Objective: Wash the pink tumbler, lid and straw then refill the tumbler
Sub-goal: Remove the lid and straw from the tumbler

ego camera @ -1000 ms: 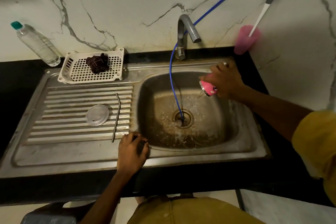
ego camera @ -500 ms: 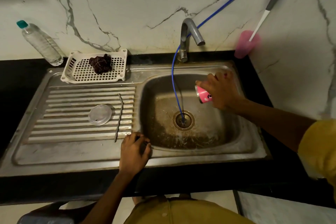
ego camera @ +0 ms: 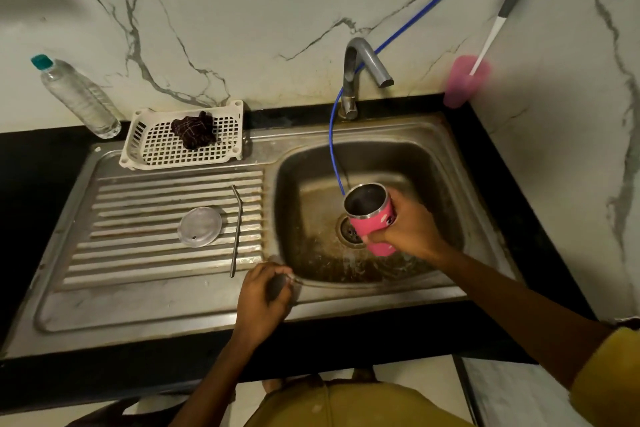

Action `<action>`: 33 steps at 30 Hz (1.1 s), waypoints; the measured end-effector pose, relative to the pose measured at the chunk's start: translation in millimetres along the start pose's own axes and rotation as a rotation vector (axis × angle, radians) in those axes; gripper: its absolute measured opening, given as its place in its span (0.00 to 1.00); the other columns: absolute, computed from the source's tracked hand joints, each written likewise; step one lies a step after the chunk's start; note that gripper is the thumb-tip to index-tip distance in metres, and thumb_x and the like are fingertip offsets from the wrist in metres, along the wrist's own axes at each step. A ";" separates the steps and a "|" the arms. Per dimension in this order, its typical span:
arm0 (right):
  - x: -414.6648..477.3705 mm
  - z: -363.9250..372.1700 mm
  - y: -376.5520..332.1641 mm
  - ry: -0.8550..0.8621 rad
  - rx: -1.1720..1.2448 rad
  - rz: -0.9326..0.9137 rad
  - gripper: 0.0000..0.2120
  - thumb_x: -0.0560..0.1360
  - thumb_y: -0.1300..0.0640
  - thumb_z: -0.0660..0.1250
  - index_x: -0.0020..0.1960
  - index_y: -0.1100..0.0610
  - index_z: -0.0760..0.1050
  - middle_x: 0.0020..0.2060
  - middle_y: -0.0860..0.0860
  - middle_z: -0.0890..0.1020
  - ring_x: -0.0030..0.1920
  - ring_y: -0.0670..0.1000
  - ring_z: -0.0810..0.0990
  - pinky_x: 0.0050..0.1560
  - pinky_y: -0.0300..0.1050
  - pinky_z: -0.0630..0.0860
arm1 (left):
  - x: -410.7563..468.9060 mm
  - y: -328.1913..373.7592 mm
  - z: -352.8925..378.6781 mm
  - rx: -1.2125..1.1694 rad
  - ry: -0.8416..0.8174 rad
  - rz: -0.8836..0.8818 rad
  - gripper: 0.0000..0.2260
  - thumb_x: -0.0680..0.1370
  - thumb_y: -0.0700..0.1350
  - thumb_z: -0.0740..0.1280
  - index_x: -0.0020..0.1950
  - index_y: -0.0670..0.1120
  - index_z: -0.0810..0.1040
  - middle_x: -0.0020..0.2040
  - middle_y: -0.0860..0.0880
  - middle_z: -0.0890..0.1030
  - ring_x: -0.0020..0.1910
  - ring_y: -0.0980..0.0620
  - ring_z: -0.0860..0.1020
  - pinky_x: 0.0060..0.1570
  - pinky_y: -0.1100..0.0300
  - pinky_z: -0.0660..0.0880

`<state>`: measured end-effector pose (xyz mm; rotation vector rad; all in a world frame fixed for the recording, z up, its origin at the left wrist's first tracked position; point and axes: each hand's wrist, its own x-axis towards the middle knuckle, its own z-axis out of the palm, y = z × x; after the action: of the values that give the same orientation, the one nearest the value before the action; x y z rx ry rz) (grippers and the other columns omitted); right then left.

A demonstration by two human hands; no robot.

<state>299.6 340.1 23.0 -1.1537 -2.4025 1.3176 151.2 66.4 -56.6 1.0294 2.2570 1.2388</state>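
Note:
My right hand grips the pink tumbler over the sink basin, above the drain. The tumbler stands nearly upright, its steel mouth open toward the tap. A clear round lid lies flat on the ribbed drainboard. Just right of the lid lies the bent metal straw. My left hand rests with curled fingers on the sink's front rim, at the basin's near left corner; a dark patch shows under the fingers.
The grey tap stands behind the basin, and a blue hose runs from it into the basin. A white basket holds a dark scrubber. A clear bottle leans at the back left. A pink cup with a brush stands at the back right.
My right hand has moved the tumbler from the basin's right wall to above the drain and turned it from tipped sideways to nearly upright. My left hand has stayed on the rim.

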 end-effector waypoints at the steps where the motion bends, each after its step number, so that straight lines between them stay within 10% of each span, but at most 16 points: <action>1: -2.8 10.3 -3.5 -0.027 0.119 -0.012 0.42 0.55 0.63 0.85 0.64 0.46 0.74 0.53 0.43 0.83 0.52 0.46 0.82 0.56 0.44 0.77 | -2.6 4.2 -5.2 -0.063 0.000 -0.031 0.12 0.73 0.58 0.69 0.54 0.57 0.81 0.56 0.55 0.80 0.56 0.55 0.78 0.55 0.48 0.78; 6: -12.4 70.3 -39.6 -0.108 0.331 -0.073 0.44 0.54 0.65 0.85 0.65 0.49 0.73 0.56 0.46 0.84 0.57 0.44 0.82 0.61 0.45 0.78 | -5.5 22.3 -35.0 -0.195 -0.006 -0.071 0.28 0.66 0.58 0.77 0.65 0.57 0.76 0.63 0.57 0.79 0.62 0.60 0.77 0.60 0.56 0.78; 14: -25.8 155.6 -123.0 -0.266 0.465 -0.171 0.44 0.58 0.73 0.82 0.70 0.57 0.70 0.59 0.48 0.81 0.57 0.40 0.80 0.56 0.38 0.78 | 13.2 28.4 -92.2 -0.351 0.045 0.015 0.45 0.63 0.27 0.80 0.74 0.46 0.63 0.62 0.70 0.76 0.62 0.63 0.77 0.55 0.71 0.74; 26: -15.9 220.4 -182.9 -0.320 0.380 -0.403 0.44 0.60 0.71 0.82 0.70 0.52 0.69 0.66 0.52 0.77 0.65 0.45 0.76 0.67 0.47 0.75 | 20.0 -20.1 -177.4 -0.366 0.224 0.080 0.41 0.59 0.54 0.81 0.67 0.56 0.65 0.61 0.65 0.77 0.58 0.60 0.79 0.56 0.68 0.73; 33: -16.3 216.9 -183.3 -0.223 0.325 -0.397 0.33 0.67 0.72 0.77 0.68 0.56 0.74 0.64 0.48 0.78 0.62 0.39 0.77 0.55 0.38 0.79 | 24.5 -29.7 -188.6 -0.256 0.245 0.129 0.40 0.57 0.49 0.80 0.62 0.70 0.65 0.57 0.66 0.78 0.55 0.59 0.80 0.53 0.67 0.74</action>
<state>106.8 131.7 39.5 -0.4383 -2.2760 1.6741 6.5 -33.0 22.4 0.9830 2.1543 1.7415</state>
